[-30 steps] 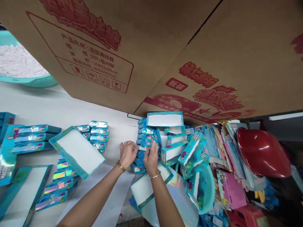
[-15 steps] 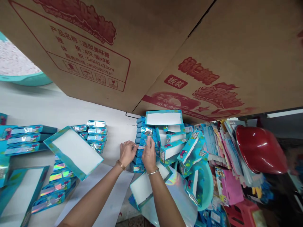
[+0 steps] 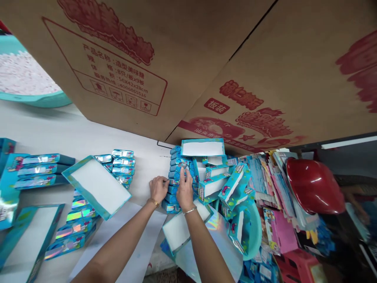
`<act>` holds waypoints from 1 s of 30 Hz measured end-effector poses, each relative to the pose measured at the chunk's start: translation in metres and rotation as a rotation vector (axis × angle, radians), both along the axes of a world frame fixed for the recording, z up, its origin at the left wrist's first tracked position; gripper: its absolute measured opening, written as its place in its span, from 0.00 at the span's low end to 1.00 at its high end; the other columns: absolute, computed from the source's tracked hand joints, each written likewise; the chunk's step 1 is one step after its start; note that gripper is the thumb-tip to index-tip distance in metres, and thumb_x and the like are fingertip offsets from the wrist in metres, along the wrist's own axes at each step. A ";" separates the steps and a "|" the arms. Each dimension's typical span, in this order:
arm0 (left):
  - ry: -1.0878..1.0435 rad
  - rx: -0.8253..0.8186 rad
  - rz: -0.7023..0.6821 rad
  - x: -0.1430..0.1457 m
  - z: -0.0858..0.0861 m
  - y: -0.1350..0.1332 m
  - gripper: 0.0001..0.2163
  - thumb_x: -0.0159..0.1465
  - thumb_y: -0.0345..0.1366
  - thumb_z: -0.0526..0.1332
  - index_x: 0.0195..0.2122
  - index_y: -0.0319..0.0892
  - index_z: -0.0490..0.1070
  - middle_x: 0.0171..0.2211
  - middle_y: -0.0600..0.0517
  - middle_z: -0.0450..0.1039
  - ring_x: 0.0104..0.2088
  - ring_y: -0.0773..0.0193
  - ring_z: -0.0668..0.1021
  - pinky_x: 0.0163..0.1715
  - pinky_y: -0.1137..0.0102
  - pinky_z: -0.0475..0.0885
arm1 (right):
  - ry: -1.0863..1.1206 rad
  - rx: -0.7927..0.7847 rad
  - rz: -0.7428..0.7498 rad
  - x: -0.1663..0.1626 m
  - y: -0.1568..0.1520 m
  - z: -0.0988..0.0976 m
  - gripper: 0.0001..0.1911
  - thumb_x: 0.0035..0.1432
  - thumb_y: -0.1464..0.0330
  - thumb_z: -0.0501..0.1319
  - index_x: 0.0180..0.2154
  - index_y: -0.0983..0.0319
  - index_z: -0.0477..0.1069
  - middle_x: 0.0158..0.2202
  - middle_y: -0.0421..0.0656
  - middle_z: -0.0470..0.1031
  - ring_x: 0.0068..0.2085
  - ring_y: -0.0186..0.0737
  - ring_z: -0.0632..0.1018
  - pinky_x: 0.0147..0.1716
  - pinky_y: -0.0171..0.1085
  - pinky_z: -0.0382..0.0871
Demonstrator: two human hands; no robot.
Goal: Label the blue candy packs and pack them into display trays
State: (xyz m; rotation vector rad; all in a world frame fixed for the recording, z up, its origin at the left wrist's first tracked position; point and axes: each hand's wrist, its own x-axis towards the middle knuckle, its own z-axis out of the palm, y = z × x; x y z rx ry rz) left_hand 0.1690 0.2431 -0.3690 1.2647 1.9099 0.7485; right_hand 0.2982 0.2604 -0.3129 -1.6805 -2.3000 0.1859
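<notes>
Both of my hands work at a stack of small blue candy packets (image 3: pixel 178 173) in the middle of the white table (image 3: pixel 73 133). My left hand (image 3: pixel 158 188) curls its fingers against the stack's left side, pinching a packet end. My right hand (image 3: pixel 185 191) rests on top of the stack with its fingers closed on a packet. An open blue display box (image 3: pixel 179 231) with a white inside lies just under my right wrist.
Large brown cartons (image 3: pixel 182 67) printed in red lean over the back of the table. More packet stacks (image 3: pixel 122 167) and open blue boxes (image 3: pixel 97 188) lie to the left. Folded blue boxes (image 3: pixel 232 184), paper cards (image 3: pixel 279 188) and a red stool (image 3: pixel 313 184) crowd the right.
My hands have stayed on the packet stack, shifting only slightly along it; the view has tilted a little.
</notes>
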 end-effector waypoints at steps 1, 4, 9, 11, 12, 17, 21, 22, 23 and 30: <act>-0.025 0.026 0.013 -0.001 -0.001 0.000 0.07 0.62 0.37 0.57 0.35 0.43 0.74 0.37 0.47 0.76 0.44 0.54 0.75 0.49 0.58 0.66 | 0.042 0.013 -0.001 0.000 0.000 0.003 0.40 0.59 0.81 0.48 0.69 0.56 0.40 0.66 0.54 0.52 0.63 0.53 0.59 0.53 0.53 0.68; -0.263 0.147 0.177 -0.004 0.006 0.003 0.12 0.63 0.39 0.55 0.43 0.41 0.73 0.43 0.44 0.75 0.48 0.56 0.75 0.50 0.60 0.68 | 0.244 0.037 -0.064 -0.003 -0.002 0.023 0.37 0.62 0.76 0.49 0.69 0.58 0.38 0.64 0.55 0.55 0.61 0.50 0.63 0.54 0.52 0.67; -0.900 0.037 0.421 -0.010 0.043 0.013 0.25 0.61 0.56 0.56 0.47 0.38 0.71 0.41 0.43 0.76 0.40 0.58 0.79 0.37 0.66 0.74 | 0.723 -0.053 -0.276 -0.024 -0.007 0.080 0.42 0.64 0.67 0.53 0.69 0.57 0.28 0.53 0.52 0.67 0.35 0.36 0.73 0.38 0.40 0.74; -1.114 -0.033 0.417 -0.011 0.060 0.018 0.30 0.60 0.60 0.55 0.48 0.37 0.71 0.41 0.41 0.77 0.38 0.58 0.79 0.34 0.67 0.74 | 0.846 -0.084 -0.283 -0.033 -0.007 0.099 0.43 0.64 0.65 0.54 0.68 0.56 0.26 0.49 0.49 0.68 0.32 0.34 0.71 0.35 0.37 0.73; -1.206 -0.059 0.407 -0.012 0.066 0.020 0.31 0.60 0.61 0.54 0.48 0.37 0.71 0.42 0.41 0.77 0.38 0.59 0.79 0.33 0.68 0.74 | 0.881 -0.093 -0.277 -0.036 -0.007 0.105 0.43 0.64 0.65 0.54 0.68 0.55 0.26 0.48 0.48 0.69 0.32 0.34 0.71 0.34 0.36 0.73; -1.391 -0.026 0.266 -0.015 0.083 0.022 0.33 0.59 0.64 0.53 0.48 0.38 0.72 0.43 0.41 0.77 0.35 0.61 0.79 0.31 0.69 0.74 | 0.966 -0.137 -0.270 -0.045 -0.006 0.108 0.42 0.64 0.64 0.55 0.69 0.56 0.29 0.43 0.47 0.69 0.33 0.34 0.72 0.33 0.35 0.72; -1.212 0.021 0.281 -0.015 0.085 0.021 0.22 0.56 0.54 0.64 0.40 0.39 0.74 0.34 0.48 0.77 0.31 0.65 0.77 0.29 0.73 0.71 | 0.950 -0.140 -0.286 -0.051 -0.005 0.097 0.42 0.64 0.62 0.56 0.69 0.56 0.31 0.42 0.46 0.70 0.33 0.36 0.73 0.35 0.37 0.73; -1.173 0.025 0.293 -0.014 0.085 0.022 0.20 0.56 0.52 0.65 0.38 0.39 0.74 0.32 0.49 0.76 0.30 0.66 0.76 0.29 0.74 0.70 | 0.919 -0.127 -0.290 -0.052 -0.005 0.094 0.42 0.64 0.62 0.56 0.69 0.57 0.31 0.41 0.45 0.70 0.33 0.35 0.73 0.34 0.37 0.73; -1.138 0.030 0.305 -0.013 0.084 0.022 0.18 0.56 0.52 0.65 0.35 0.39 0.74 0.29 0.51 0.75 0.29 0.67 0.75 0.28 0.74 0.69 | 0.883 -0.106 -0.295 -0.053 -0.004 0.090 0.42 0.65 0.61 0.55 0.69 0.57 0.30 0.41 0.45 0.69 0.32 0.35 0.73 0.34 0.36 0.72; -0.726 0.134 0.292 -0.008 0.056 0.029 0.15 0.60 0.49 0.60 0.27 0.42 0.70 0.24 0.53 0.71 0.28 0.64 0.73 0.33 0.69 0.69 | 0.535 0.069 -0.341 -0.041 0.008 0.049 0.35 0.68 0.60 0.50 0.69 0.64 0.38 0.37 0.45 0.71 0.29 0.37 0.71 0.35 0.37 0.69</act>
